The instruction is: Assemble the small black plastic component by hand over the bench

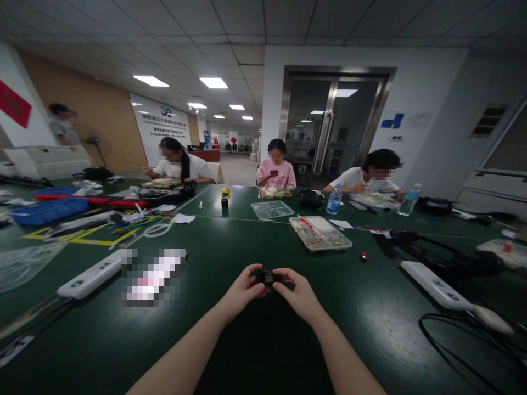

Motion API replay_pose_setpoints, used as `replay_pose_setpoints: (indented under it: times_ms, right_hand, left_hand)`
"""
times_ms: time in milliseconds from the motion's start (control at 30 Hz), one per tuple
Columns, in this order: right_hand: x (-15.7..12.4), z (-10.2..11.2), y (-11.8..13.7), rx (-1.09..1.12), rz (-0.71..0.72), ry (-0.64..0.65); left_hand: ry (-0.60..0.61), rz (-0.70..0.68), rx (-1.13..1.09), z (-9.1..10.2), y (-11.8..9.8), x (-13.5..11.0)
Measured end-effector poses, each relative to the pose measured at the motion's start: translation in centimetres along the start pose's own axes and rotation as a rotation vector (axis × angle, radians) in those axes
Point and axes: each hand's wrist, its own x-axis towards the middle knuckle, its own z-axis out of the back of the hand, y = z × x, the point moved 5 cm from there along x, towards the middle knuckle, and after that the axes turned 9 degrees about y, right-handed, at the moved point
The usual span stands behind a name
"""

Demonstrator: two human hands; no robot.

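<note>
Near the table's front edge, at its middle, both hands meet over a small black object. Left hand: fingertips pinched on the object's left end. Right hand: fingertips pinched on its right end. Object held just above the green surface. Left of the hands: white power strip. Farther back, right of centre: clear parts tray. Toward the right edge: second white strip.

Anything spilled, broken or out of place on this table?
Nothing spilled or broken. Left hand and right hand pinch a small black part together. One small red piece lies alone on the green table, beside the clear compartment tray.
</note>
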Motion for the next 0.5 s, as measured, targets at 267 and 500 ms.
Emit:
replay_pose_setpoints:
  times_ms: [267, 500]
  right_hand:
    - [0.01, -0.12, -0.39, -0.023, -0.011, 0.018]
    - [0.0, -0.19, -0.49, -0.05, -0.024, 0.023]
  left_hand:
    - [0.018, -0.027, 0.045, 0.05, -0.03, 0.05]
    - [0.01, -0.05, 0.094, 0.08, -0.25, 0.13]
